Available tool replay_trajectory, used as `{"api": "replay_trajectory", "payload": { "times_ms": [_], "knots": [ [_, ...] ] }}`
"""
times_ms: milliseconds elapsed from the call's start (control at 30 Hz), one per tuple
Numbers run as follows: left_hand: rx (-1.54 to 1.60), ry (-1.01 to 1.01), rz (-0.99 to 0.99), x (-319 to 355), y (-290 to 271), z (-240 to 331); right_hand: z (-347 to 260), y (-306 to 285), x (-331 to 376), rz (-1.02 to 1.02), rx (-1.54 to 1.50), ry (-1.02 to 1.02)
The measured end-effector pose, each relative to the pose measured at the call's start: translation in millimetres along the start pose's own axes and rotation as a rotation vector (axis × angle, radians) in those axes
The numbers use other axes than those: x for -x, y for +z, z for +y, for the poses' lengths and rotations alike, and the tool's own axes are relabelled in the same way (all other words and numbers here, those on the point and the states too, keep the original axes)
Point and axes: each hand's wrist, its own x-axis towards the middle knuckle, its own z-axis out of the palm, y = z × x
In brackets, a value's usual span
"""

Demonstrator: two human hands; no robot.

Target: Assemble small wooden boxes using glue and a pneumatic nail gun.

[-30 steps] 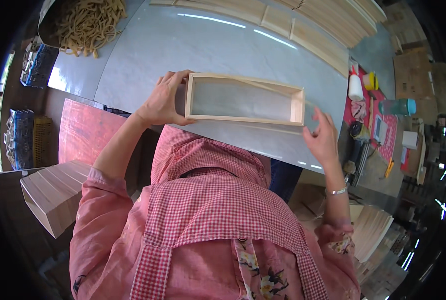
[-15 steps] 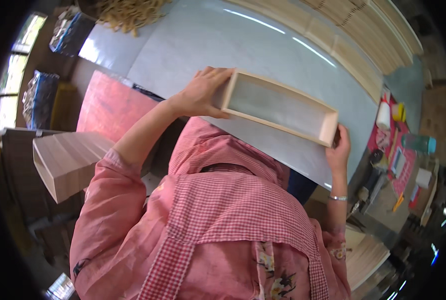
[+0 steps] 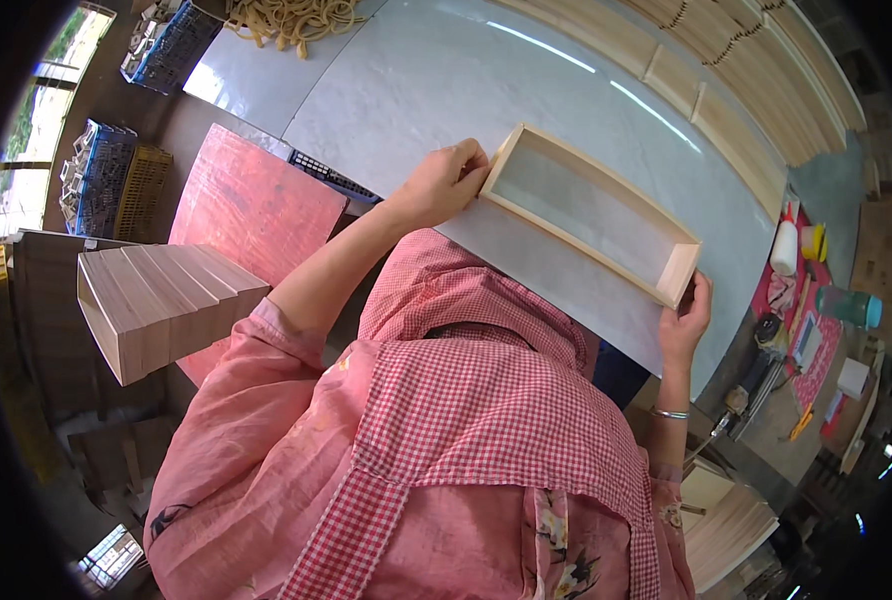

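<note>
A shallow rectangular wooden frame [image 3: 556, 240] lies on the pale grey table [image 3: 416, 90] in front of me. My left hand [image 3: 441, 185] grips its left short end, fingers curled over the corner. My right hand [image 3: 688, 318] holds the right short end from below, fingers against the outer face. The frame's inside is empty and shows the table surface through it. My pink shirt and checked apron fill the lower middle of the view.
A stack of wooden boards [image 3: 156, 300] stands at my left beside a red panel [image 3: 251, 215]. Long wooden slats [image 3: 756, 90] line the table's far side. Bottles and small tools [image 3: 806, 290] crowd the right. Plastic crates [image 3: 116, 180] and a rope pile [image 3: 291, 18] sit upper left.
The view has swung, so the frame now sits tilted toward the right. Both hands have kept hold of its two ends throughout.
</note>
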Motion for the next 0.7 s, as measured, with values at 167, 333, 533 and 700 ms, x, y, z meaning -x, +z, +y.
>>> {"api": "replay_trajectory", "payload": {
  "times_ms": [167, 333, 533, 700],
  "knots": [
    [-0.429, 0.308, 0.018, -3, -2, 0, 4, -7, 5, -0.024, -0.043, 0.085],
    [0.201, 0.07, 0.007, 13, -9, 4, -3, 2, 2, 0.075, -0.047, -0.008],
    [0.26, 0.039, -0.171, 15, -19, 20, -19, -17, 7, 0.019, -0.342, 0.2],
    [0.249, -0.003, -0.286, 2, -29, 21, -33, -24, 8, -0.062, -0.572, 0.373]
  ]
}}
